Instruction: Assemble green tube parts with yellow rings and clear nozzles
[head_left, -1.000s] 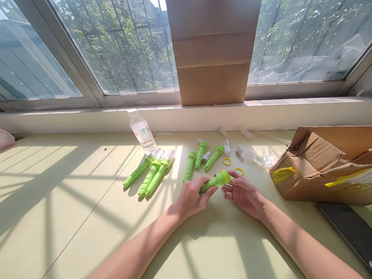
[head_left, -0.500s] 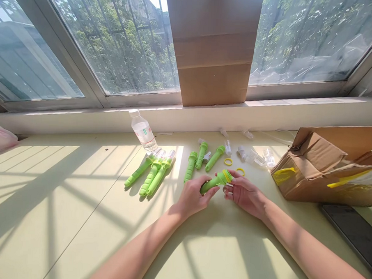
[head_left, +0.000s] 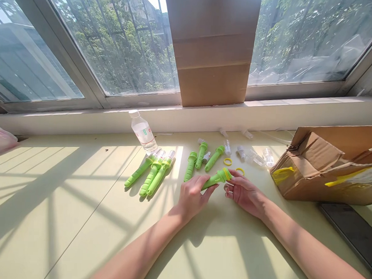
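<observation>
My left hand (head_left: 192, 197) is closed around the body of a green ribbed plastic tube (head_left: 213, 180), tilted with its wide collar to the right. A yellow ring (head_left: 227, 173) sits around that collar. At this end, my right hand (head_left: 247, 195) pinches the ring's edge between thumb and fingertips; its lower fingers are curled. Two loose yellow rings, one farther back (head_left: 227, 161) and one nearer (head_left: 240, 171), lie beyond my right hand. Behind my left hand lie three more green tubes (head_left: 215, 158). Left of them, three green tubes with clear tops (head_left: 155, 175) lie side by side.
Several clear plastic caps (head_left: 256, 157) are scattered toward the back right. An open cardboard box (head_left: 304, 188) stands at the right, with a dark phone (head_left: 351, 233) before it. A water bottle (head_left: 144, 133) stands near the sill; a plastic bag (head_left: 1, 139) lies far left.
The held tube has shifted slightly up and lies a little flatter. My left hand has turned slightly with it, while the right hand stays at the collar.
</observation>
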{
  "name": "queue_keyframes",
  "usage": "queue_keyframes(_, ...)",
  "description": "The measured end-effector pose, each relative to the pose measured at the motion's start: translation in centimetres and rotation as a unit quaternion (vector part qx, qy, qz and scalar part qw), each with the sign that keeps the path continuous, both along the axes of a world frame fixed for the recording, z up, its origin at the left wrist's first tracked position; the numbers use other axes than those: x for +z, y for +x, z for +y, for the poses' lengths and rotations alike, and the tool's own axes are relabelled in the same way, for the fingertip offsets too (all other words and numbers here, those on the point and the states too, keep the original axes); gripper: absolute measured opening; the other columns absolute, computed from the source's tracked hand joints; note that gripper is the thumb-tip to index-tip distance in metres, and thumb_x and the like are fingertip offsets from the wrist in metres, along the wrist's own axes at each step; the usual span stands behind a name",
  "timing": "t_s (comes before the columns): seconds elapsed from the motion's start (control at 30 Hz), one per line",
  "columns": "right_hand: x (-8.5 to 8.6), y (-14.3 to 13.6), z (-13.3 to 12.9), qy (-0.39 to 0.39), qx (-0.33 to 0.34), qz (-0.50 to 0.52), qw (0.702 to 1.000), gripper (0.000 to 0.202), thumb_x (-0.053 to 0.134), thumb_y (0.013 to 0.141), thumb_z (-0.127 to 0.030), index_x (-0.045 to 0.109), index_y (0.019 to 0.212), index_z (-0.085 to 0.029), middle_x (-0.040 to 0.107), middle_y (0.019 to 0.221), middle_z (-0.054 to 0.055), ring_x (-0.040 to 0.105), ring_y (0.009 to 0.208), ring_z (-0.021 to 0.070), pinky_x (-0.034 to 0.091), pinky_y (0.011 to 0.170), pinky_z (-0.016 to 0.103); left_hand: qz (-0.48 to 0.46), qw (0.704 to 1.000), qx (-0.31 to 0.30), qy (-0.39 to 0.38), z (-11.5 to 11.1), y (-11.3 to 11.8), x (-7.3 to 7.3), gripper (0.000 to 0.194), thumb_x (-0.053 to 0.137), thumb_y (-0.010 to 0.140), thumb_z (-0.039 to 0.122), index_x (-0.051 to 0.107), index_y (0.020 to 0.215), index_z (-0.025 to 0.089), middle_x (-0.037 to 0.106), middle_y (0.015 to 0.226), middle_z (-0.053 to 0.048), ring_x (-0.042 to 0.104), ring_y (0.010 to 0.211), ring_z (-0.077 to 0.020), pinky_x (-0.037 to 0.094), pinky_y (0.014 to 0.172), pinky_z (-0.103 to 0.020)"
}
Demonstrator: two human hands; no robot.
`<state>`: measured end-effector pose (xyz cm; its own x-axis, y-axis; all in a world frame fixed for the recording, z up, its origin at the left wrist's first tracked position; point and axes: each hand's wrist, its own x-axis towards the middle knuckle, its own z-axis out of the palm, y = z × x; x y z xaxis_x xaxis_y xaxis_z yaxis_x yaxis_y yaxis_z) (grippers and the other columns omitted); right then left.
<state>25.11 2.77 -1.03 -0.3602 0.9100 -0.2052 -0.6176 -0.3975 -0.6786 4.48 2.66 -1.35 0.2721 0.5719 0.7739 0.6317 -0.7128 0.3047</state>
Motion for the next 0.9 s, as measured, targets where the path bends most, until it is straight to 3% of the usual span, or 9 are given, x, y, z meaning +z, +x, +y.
queue_keyframes(0.3, 0.0, 0.2, -0.1, 0.009, 0.016, 0.004, 1.000, 0.028, 0.084, 0.075, -0.021, 0.071, 0.099, -0.026, 0.071, 0.087, -0.002, 0.065, 0.067, 0.0118, 0.055, 0.063, 0.027, -0.015, 0.996, -0.041, -0.074, -0.4, -0.2, 0.6, 0.016, 0.062, 0.094, 0.035, 0.065, 0.100, 0.020, 0.073, 0.073, -0.003, 0.066, 0.056, -0.0162, 0.051, 0.053, -0.027)
queue_keyframes(0.5, 0.1, 0.2, -0.3, 0.007, 0.012, -0.005, 1.000, 0.037, 0.085, 0.073, -0.021, 0.073, 0.107, -0.026, 0.072, 0.091, -0.001, 0.065, 0.067, 0.0112, 0.055, 0.065, 0.027, -0.019, 0.992, -0.057, -0.112, -0.5, -0.3, 0.8, 0.018, 0.058, 0.095, 0.036, 0.064, 0.097, 0.020, 0.062, 0.058, 0.001, 0.052, 0.043, -0.0136, 0.041, 0.044, -0.026)
queue_keyframes(0.73, -0.2, 0.3, -0.1, 0.030, 0.033, -0.014, 0.999, 0.023, 0.082, 0.077, -0.022, 0.076, 0.098, -0.026, 0.072, 0.087, 0.000, 0.063, 0.067, 0.0112, 0.054, 0.064, 0.026, -0.021, 0.982, -0.072, -0.171, -0.6, -0.5, 1.1, 0.016, 0.056, 0.095, 0.036, 0.063, 0.094, 0.023, 0.052, 0.052, 0.004, 0.041, 0.040, -0.0116, 0.035, 0.042, -0.026)
queue_keyframes(0.9, 0.1, 0.3, -0.4, 0.045, 0.043, -0.022, 0.998, 0.031, 0.080, 0.078, -0.023, 0.074, 0.108, -0.028, 0.074, 0.100, 0.002, 0.066, 0.075, 0.0144, 0.055, 0.069, 0.029, -0.025, 0.970, -0.088, -0.226, -0.5, -0.5, 1.3, 0.014, 0.061, 0.090, 0.034, 0.061, 0.091, 0.020, 0.048, 0.053, 0.007, 0.036, 0.041, -0.0084, 0.032, 0.043, -0.024)
